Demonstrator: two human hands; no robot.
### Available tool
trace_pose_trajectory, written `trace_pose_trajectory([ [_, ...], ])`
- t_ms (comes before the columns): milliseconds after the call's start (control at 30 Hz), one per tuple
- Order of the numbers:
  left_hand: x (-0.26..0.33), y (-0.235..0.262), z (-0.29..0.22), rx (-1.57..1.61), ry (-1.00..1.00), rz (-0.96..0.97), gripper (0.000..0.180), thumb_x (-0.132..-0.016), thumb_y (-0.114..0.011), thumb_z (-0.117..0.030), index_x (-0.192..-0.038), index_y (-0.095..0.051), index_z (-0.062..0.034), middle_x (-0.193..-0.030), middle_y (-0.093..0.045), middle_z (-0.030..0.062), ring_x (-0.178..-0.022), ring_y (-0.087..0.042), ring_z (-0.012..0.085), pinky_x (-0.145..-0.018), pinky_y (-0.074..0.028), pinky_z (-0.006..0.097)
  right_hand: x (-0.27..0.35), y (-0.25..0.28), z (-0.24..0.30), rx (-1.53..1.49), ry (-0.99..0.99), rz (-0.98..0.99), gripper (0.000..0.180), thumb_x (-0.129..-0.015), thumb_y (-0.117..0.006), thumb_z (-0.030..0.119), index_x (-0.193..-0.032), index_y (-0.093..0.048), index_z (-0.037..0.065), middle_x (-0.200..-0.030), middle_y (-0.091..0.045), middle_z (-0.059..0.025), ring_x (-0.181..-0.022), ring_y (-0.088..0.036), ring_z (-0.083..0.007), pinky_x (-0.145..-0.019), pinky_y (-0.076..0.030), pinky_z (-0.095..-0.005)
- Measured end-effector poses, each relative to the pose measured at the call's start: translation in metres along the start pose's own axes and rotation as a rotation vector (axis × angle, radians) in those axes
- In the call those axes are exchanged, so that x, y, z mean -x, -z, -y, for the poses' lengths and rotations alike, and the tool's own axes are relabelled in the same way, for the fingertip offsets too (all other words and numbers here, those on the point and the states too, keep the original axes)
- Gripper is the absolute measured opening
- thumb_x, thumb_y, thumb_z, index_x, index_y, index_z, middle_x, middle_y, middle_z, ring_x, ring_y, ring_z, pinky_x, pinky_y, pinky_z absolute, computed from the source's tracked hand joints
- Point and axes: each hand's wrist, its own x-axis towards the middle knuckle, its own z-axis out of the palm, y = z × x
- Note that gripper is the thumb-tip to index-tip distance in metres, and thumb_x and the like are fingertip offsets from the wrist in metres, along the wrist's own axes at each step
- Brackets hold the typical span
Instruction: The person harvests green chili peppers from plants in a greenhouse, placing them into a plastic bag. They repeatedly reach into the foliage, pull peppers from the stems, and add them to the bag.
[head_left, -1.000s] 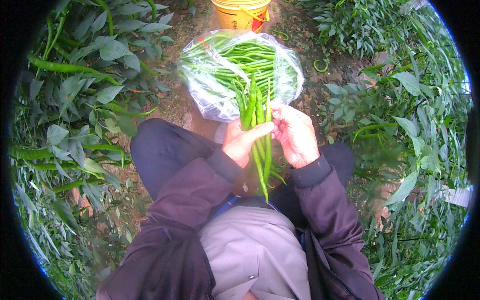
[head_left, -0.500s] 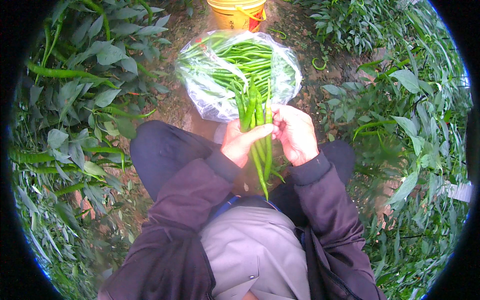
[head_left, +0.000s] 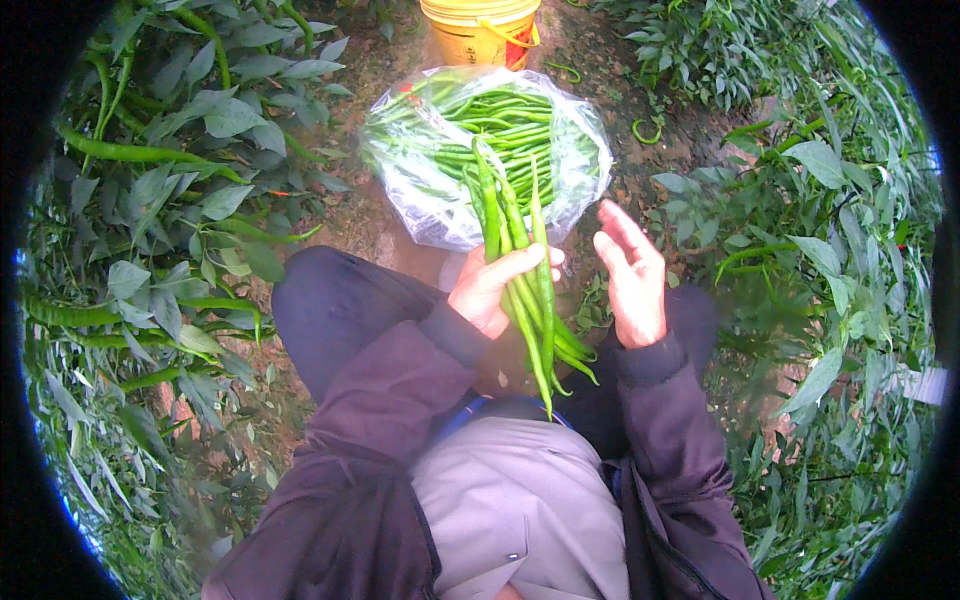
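Observation:
Several long green chili peppers (head_left: 544, 285) form a loose bundle in my left hand (head_left: 487, 290), its thumb lying across them. The peppers point up past the fingers and hang down toward my lap. To the right of the bundle, my right hand (head_left: 637, 285) is apart from it, fingers stretched and holding nothing. Just beyond the hands, a clear plastic bag (head_left: 415, 205) lies open on the ground, filled with many green chili peppers (head_left: 510, 115) laid mostly side by side. The bundle's upper tips overlap the bag's near part in the view.
A yellow bucket (head_left: 480, 30) with a handle stands behind the bag. Leafy pepper plants with hanging green peppers (head_left: 150, 152) rise close on my left, and more plants (head_left: 820, 260) on my right. A curled green pepper (head_left: 646, 131) lies on the soil right of the bag.
My right hand has let go of the bundle and moved to the right, its fingers opening. The peppers in my left hand have spread a little at their lower ends.

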Motion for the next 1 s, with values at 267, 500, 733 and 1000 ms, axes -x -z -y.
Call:
trace_pose_trajectory([
  [267,-0.007,0.002,0.006,0.056,-0.028,-0.134,0.026,-0.093,-0.073,-0.011,-0.116,-0.064,-0.0016,-0.099,-0.07,0.0081,-0.089,-0.069,0.0191,-0.08,-0.058,0.032,0.054,-0.02,0.006,0.479,-0.135,0.574,0.097,-0.084,-0.074,0.012,-0.16,-0.016,-0.002,-0.142,-0.055,-0.0223,-0.133,-0.054,-0.0247,-0.11,-0.043,-0.0365],
  [500,-0.01,0.007,0.01,0.143,-0.036,-0.15,0.024,-0.09,-0.073,-0.007,-0.111,-0.063,-0.0034,-0.092,-0.066,0.0056,-0.08,-0.067,0.0165,-0.071,-0.056,0.033,0.054,-0.028,-0.01,0.447,-0.027,0.518,0.097,-0.078,-0.069,0.011,-0.159,-0.017,-0.001,-0.142,-0.054,-0.0235,-0.131,-0.057,-0.0281,-0.108,-0.046,-0.0373],
  [733,-0.015,-0.005,0.004,-0.082,-0.145,-0.203,0.031,-0.09,-0.076,-0.011,-0.119,-0.066,-0.0034,-0.104,-0.069,0.0048,-0.094,-0.067,0.0148,-0.086,-0.054,0.032,0.038,-0.038,-0.039,0.345,0.03,0.367,0.087,-0.076,-0.065,0.001,-0.157,-0.031,0.0,-0.133,-0.061,-0.0213,-0.123,-0.062,-0.0274,-0.103,-0.049,-0.0367],
  [1000,-0.086,0.048,-0.043,-1.217,-0.363,-0.267,0.057,-0.092,-0.074,-0.039,-0.129,-0.061,0.0024,-0.122,-0.067,0.0158,-0.116,-0.062,0.0264,-0.102,-0.046,0.04,-0.016,0.024,-0.041,0.14,-0.025,0.178,0.046,-0.073,-0.059,-0.01,-0.117,-0.055,0.001,-0.097,-0.06,-0.0019,-0.086,-0.059,-0.0125,-0.08,-0.05,-0.0273],
])
